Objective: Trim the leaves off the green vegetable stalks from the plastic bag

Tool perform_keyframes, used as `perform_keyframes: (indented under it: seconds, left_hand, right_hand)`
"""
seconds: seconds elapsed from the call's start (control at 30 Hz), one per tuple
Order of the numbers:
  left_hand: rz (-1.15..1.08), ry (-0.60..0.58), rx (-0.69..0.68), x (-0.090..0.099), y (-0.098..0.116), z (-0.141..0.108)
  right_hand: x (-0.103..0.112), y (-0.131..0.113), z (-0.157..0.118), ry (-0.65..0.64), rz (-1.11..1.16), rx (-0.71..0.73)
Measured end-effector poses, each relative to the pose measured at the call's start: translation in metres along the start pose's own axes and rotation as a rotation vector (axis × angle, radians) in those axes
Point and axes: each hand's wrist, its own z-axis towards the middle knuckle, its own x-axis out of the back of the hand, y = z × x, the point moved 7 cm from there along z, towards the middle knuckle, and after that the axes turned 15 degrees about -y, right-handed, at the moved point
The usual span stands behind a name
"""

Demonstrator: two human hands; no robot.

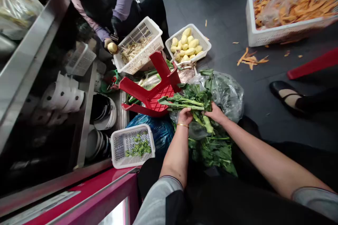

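A bunch of leafy green stalks [194,102] lies across both hands in front of me. My left hand [185,116], with a gold bangle at the wrist, is closed round the stalks from below. At the bunch's right side, my right hand [215,113] grips the stems and leaves. Behind the hands sits a clear plastic bag [228,93] with greens inside. More loose leaves [215,153] lie below, near my lap. An upturned red stool [155,95] stands just left of the bunch.
A white basket [116,147] holds small green pieces at lower left. Peeled potatoes fill another basket [207,47]. A seated person [123,1] holds a potato over a basket of peelings [155,38]. Orange peels fill a crate [250,24]. Metal shelving [88,119] borders the left.
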Motion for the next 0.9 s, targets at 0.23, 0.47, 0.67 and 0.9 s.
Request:
perform_keyframes:
  seconds: [0.23, 0.47, 0.67, 0.9]
  left_hand:
    - [-0.143, 0.07, 0.008, 0.013, 0.001, 0.01]
    - [-0.176, 0.144, 0.079, 0.012, -0.008, 0.016]
    - [-0.233, -0.035, -0.014, -0.025, 0.043, -0.015]
    - [-0.152, -0.16, -0.212, -0.089, 0.097, -0.067]
  right_hand:
    - [0.01, -0.012, 0.003, -0.069, -0.248, 0.102]
    - [0.041, -0.008, 0.002, 0.044, 0.308, -0.018]
    - [0.01, -0.066, -0.018, -0.244, 0.553, 0.199]
    - [-0.031, -0.131, -0.065, -0.324, 0.52, 0.253]
